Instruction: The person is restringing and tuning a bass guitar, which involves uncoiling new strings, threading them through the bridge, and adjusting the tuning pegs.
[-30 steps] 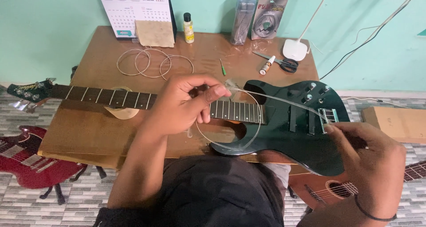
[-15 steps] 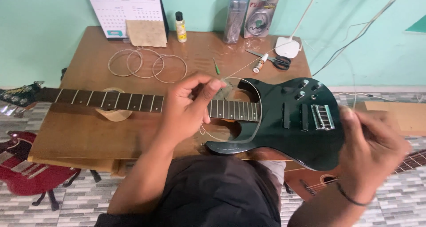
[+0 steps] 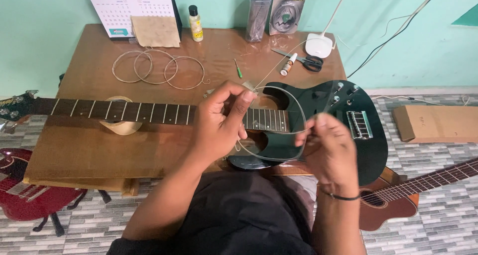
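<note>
On the brown wooden tabletop, a dark green electric guitar is laid flat, with its long neck reaching out to the left. A thin, shiny wire string is held above the guitar body, bent into a big round loop. One part of the loop is pinched by the closed fingers of the left hand, and the other part is pinched by the closed fingers of the right hand. Both hands are shut tight on the string.

No strings can be seen stretched along the neck, so the guitar looks bare. It seems that the old strings are off and the new string is not yet put on; it has only been uncoiled partway.

Three more wire strings are left curled in rings at the back of the tabletop. Near them a small bottle, a calendar, scissors and a string packet are seen. The tabletop is smooth and glossy. A red guitar and a brown guitar are laid on the tiled floor.
</note>
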